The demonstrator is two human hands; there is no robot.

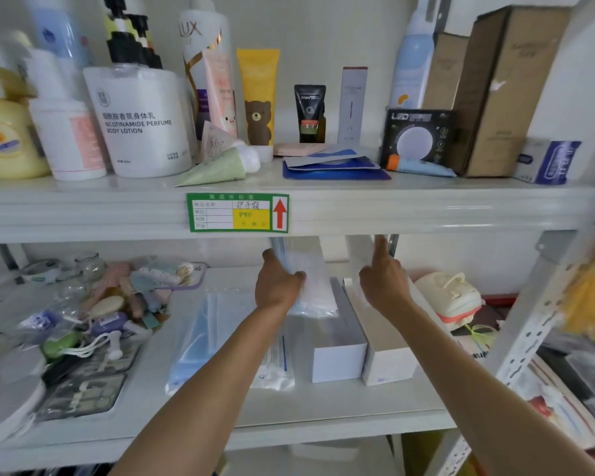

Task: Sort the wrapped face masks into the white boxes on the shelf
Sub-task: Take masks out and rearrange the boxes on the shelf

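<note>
left hand (277,285) grips wrapped masks (306,280) upright | right hand (383,281) holds box flap (359,255)

On the lower shelf (323,417) the left hand (277,285) grips wrapped masks (310,280) above the left box (337,348); the right hand (385,283) holds the right box's (389,355) raised flap (359,252).

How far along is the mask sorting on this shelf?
About midway, it seems. The left hand grips a stack of wrapped masks above the left white box. The right hand holds up the lid flap of the right white box. More mask packs lie on the shelf, unsorted. What the boxes already hold is hidden.
</note>
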